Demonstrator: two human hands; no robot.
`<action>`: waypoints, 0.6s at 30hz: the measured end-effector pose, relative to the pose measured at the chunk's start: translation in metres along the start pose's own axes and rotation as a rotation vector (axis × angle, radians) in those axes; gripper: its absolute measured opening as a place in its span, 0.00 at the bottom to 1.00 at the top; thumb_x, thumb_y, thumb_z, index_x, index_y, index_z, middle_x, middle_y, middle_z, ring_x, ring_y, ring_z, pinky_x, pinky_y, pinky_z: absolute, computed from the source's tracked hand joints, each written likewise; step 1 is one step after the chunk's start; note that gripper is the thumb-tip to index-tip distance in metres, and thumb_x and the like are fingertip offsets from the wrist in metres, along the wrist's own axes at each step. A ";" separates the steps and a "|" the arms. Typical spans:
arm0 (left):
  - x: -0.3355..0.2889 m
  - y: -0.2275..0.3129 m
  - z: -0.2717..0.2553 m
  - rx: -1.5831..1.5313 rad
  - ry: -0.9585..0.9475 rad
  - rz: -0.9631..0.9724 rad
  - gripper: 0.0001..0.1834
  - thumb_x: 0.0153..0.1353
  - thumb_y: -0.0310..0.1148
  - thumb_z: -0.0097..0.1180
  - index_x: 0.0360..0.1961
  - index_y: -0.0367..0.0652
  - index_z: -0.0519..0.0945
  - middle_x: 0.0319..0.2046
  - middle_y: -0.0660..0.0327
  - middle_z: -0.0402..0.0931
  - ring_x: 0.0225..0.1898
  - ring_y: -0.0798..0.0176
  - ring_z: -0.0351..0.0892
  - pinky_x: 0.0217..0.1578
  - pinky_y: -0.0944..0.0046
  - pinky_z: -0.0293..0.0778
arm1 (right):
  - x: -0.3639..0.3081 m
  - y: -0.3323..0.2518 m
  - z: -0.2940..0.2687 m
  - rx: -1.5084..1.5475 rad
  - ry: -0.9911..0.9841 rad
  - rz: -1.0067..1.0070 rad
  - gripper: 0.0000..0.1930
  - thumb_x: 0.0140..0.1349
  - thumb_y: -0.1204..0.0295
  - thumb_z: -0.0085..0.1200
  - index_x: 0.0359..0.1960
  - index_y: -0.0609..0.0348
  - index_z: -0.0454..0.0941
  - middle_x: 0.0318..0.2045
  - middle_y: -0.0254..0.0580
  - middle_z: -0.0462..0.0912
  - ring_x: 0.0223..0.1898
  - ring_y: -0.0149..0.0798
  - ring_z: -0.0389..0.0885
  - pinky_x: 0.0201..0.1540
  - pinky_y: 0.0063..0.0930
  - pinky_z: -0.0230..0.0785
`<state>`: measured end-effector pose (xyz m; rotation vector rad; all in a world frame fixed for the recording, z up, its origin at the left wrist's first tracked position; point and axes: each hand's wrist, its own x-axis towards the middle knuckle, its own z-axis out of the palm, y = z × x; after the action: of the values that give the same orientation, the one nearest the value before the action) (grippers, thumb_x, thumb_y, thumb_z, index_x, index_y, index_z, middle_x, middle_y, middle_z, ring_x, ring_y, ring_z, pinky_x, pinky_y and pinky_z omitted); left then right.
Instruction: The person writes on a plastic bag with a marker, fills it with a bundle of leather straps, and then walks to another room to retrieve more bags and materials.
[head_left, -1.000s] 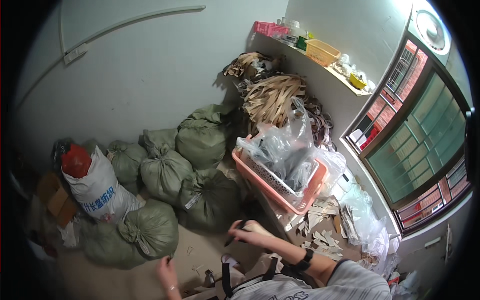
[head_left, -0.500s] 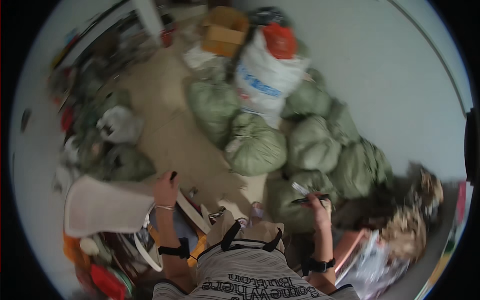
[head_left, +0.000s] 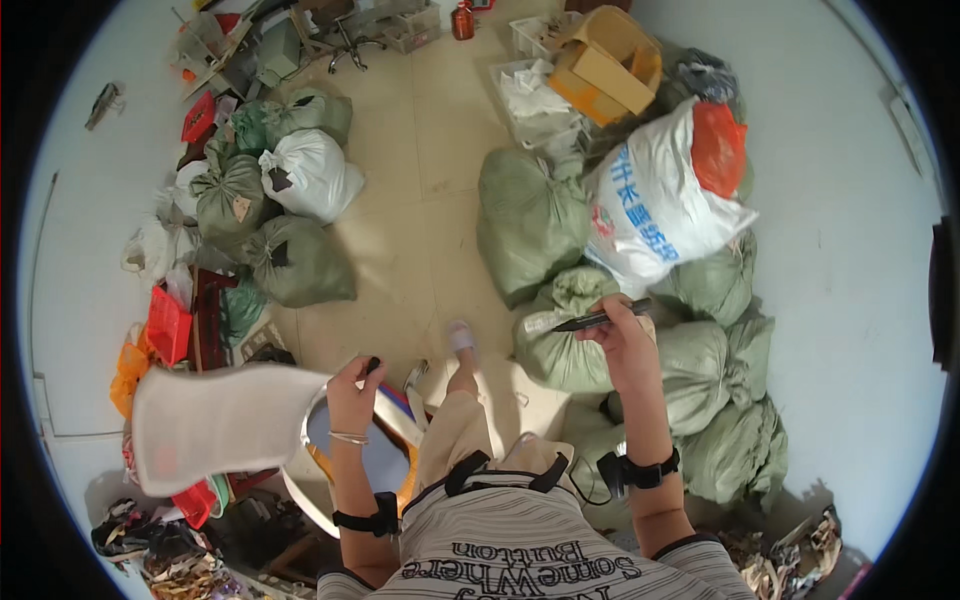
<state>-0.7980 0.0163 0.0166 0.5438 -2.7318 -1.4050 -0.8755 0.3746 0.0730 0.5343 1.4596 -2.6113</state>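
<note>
The right fingers [head_left: 622, 325] hold a black pen [head_left: 578, 323], the left fingers [head_left: 352, 374] a small black piece [head_left: 373, 365].

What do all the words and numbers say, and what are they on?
I won't copy writing out, but here is where it shows:
Big white sack: blue characters and a small red mark.
Striped shirt: dark letters, upside down.
Black pen-like tool in the right hand: none I can make out.

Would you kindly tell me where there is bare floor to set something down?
The floor is bare ahead of the slippered foot, between the white bag at left and the large green sack at right. It is crowded under the right hand, where more green sacks cluster, and beside the left hand, near the pale curved panel.
</note>
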 end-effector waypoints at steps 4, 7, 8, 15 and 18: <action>0.104 0.054 0.006 -0.078 0.031 0.184 0.11 0.54 0.31 0.62 0.37 0.38 0.82 0.34 0.53 0.82 0.33 0.57 0.82 0.36 0.64 0.76 | 0.097 -0.003 0.101 -0.041 -0.215 -0.010 0.09 0.64 0.70 0.49 0.33 0.64 0.73 0.28 0.41 0.78 0.26 0.34 0.77 0.34 0.30 0.74; 0.182 0.120 -0.014 -0.133 -0.059 0.303 0.12 0.53 0.29 0.63 0.40 0.37 0.82 0.33 0.54 0.83 0.33 0.58 0.82 0.37 0.64 0.75 | 0.161 -0.004 0.187 -0.100 -0.231 -0.016 0.08 0.64 0.70 0.49 0.32 0.63 0.72 0.26 0.41 0.77 0.25 0.34 0.75 0.33 0.29 0.72; 0.210 0.141 -0.021 -0.143 -0.030 0.285 0.12 0.53 0.29 0.63 0.40 0.37 0.82 0.33 0.54 0.83 0.33 0.58 0.82 0.37 0.64 0.75 | 0.179 -0.010 0.214 -0.147 -0.241 -0.045 0.09 0.65 0.70 0.48 0.30 0.63 0.72 0.25 0.41 0.77 0.24 0.33 0.74 0.31 0.27 0.70; 0.388 0.175 -0.060 -0.043 0.054 0.429 0.13 0.50 0.32 0.65 0.37 0.42 0.83 0.27 0.57 0.80 0.28 0.53 0.78 0.30 0.60 0.72 | 0.327 -0.022 0.361 -0.342 -0.375 -0.212 0.07 0.62 0.72 0.53 0.29 0.64 0.75 0.25 0.38 0.78 0.25 0.28 0.75 0.29 0.22 0.67; 0.475 0.185 -0.066 -0.010 0.096 0.418 0.12 0.51 0.34 0.64 0.37 0.42 0.82 0.25 0.57 0.79 0.27 0.52 0.77 0.28 0.60 0.71 | 0.404 -0.023 0.407 -0.505 -0.436 -0.182 0.05 0.61 0.74 0.55 0.31 0.63 0.76 0.25 0.34 0.78 0.25 0.25 0.75 0.28 0.19 0.66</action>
<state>-1.2871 -0.0866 0.1371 0.0299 -2.5589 -1.2480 -1.3607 0.0774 0.1448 -0.2161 1.9558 -2.1377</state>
